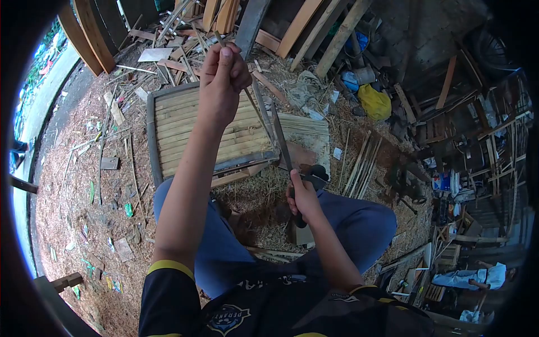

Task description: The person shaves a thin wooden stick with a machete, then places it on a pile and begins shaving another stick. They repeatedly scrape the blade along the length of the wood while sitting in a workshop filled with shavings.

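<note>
My left hand (pixel 225 70) is raised out in front, its fingers closed around a thin bamboo strip (pixel 252 103) that slants down to the right. Lower down, over my lap, my right hand (pixel 303 199) grips a long-bladed knife (pixel 282 137) by its dark handle, the blade pointing up and away from me. The strip's lower end comes close to the blade in this view. Under my left forearm lies a low bamboo-slat bench top (pixel 179 126) with a dark wooden frame.
Thin bamboo strips (pixel 306 124) lie beside the bench top, and more strips (pixel 362 165) on the ground to the right. Shavings and offcuts cover the floor. Planks (pixel 297 28) lean at the back, near a yellow bag (pixel 375 102). Another person (pixel 471 278) is at far right.
</note>
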A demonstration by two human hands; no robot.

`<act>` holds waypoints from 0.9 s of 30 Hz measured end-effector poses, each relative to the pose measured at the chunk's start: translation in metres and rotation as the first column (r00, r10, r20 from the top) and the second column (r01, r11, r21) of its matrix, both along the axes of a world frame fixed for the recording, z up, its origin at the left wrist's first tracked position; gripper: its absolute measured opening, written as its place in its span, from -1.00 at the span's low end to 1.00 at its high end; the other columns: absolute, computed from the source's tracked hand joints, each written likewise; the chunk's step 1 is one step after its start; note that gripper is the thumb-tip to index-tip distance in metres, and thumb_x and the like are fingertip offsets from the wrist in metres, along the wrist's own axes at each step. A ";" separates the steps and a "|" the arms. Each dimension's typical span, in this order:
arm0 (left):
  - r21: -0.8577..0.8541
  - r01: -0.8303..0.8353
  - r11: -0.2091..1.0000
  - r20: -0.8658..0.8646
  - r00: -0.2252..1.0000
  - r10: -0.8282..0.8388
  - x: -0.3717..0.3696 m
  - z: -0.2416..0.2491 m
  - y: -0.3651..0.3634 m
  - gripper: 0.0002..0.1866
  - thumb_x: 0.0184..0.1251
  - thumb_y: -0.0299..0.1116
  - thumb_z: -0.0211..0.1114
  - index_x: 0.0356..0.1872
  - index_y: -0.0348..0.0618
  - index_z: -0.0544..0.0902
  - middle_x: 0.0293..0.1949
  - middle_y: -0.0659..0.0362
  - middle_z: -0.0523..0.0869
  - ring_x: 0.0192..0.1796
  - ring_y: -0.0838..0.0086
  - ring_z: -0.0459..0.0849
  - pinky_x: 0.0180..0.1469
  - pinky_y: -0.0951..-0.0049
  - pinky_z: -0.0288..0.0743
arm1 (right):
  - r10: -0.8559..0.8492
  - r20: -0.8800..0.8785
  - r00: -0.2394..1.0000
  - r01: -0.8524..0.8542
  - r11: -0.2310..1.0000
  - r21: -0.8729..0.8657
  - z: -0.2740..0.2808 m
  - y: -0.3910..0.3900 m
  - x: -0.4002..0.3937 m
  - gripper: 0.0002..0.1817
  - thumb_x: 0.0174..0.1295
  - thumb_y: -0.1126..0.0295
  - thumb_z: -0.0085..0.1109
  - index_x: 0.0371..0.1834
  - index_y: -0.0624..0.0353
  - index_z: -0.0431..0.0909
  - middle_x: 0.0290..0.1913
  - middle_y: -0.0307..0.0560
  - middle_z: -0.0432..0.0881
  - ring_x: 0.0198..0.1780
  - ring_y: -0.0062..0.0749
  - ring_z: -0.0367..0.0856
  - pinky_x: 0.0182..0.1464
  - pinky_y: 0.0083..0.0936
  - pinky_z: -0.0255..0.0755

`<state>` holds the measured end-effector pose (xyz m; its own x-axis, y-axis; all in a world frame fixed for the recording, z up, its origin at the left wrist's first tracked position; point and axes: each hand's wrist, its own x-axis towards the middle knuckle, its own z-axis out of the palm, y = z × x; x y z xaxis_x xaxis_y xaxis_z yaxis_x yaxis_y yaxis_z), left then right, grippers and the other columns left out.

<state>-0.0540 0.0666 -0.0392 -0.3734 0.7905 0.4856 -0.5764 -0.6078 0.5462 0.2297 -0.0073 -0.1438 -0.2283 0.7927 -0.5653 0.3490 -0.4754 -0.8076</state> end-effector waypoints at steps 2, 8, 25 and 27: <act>-0.001 -0.039 0.999 -0.019 0.999 0.039 0.004 -0.001 0.001 -0.81 0.74 -0.19 0.04 -0.03 -0.04 0.53 -0.45 0.37 0.30 -0.47 0.64 0.20 -0.40 0.53 0.13 | 0.029 -0.003 1.000 -0.029 0.998 0.051 -0.002 0.003 -0.006 -0.26 0.52 -0.33 -0.08 -0.52 0.16 0.44 -0.75 -0.30 0.33 -0.80 -0.58 0.27 -0.72 -0.54 0.17; 0.019 -0.089 0.996 -0.044 0.995 0.090 0.021 0.003 -0.006 -0.87 0.72 -0.26 0.09 -0.01 -0.03 0.54 -0.43 0.37 0.36 -0.44 0.67 0.26 -0.40 0.57 0.17 | 0.098 -0.030 0.995 -0.090 0.975 0.203 0.014 0.006 -0.033 -0.27 0.55 -0.29 -0.11 -0.52 0.19 0.44 -0.76 -0.27 0.34 -0.80 -0.58 0.28 -0.72 -0.54 0.16; -0.038 -0.165 0.986 -0.081 0.983 0.162 0.038 0.009 -0.010 -0.84 0.72 -0.22 0.11 -0.01 -0.06 0.54 -0.40 0.38 0.39 -0.39 0.71 0.28 -0.37 0.61 0.18 | 0.144 0.126 0.982 -0.168 0.964 0.207 -0.024 0.017 -0.008 -0.24 0.54 -0.32 -0.14 -0.56 0.18 0.43 -0.75 -0.26 0.33 -0.80 -0.51 0.32 -0.73 -0.47 0.21; -0.047 -0.169 0.984 -0.078 0.983 0.165 0.039 0.010 -0.012 -0.84 0.71 -0.23 0.11 -0.02 -0.06 0.53 -0.41 0.37 0.39 -0.40 0.71 0.27 -0.37 0.61 0.18 | 0.122 0.053 0.991 -0.127 0.985 0.119 -0.030 0.012 -0.008 -0.24 0.55 -0.31 -0.15 -0.57 0.18 0.43 -0.75 -0.25 0.33 -0.79 -0.51 0.32 -0.73 -0.47 0.21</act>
<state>-0.0149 0.0548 -0.0295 -0.4671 0.7451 0.4760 -0.4259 -0.6614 0.6174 0.2222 0.0047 -0.1734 -0.3060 0.8231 -0.4784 0.4365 -0.3252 -0.8389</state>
